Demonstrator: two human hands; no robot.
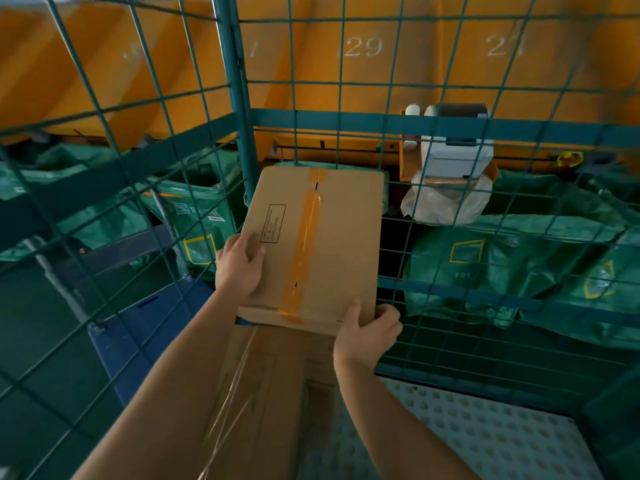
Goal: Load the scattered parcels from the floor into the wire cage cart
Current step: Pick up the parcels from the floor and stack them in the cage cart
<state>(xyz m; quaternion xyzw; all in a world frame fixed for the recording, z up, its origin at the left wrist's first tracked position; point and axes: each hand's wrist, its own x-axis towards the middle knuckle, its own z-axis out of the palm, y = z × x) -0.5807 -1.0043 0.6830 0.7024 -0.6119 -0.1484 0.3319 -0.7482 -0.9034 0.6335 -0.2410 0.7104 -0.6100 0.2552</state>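
A flat cardboard parcel (341, 244) with an orange tape strip down its middle is held inside the green wire cage cart (239, 98), close to its back corner post. My left hand (237, 266) grips the parcel's left edge, thumb on top. My right hand (367, 332) grips its near right corner. Below it lies another cardboard box (263, 403) sealed with clear tape, resting on the cart's floor; my left forearm hides part of it.
The cart's white perforated floor (485, 434) shows at the lower right. Beyond the mesh hang green sacks (512, 261) under orange chutes numbered 29 and 27 (363, 46). A white label printer (457, 157) sits on a shelf, and a blue crate (138, 327) stands outside on the left.
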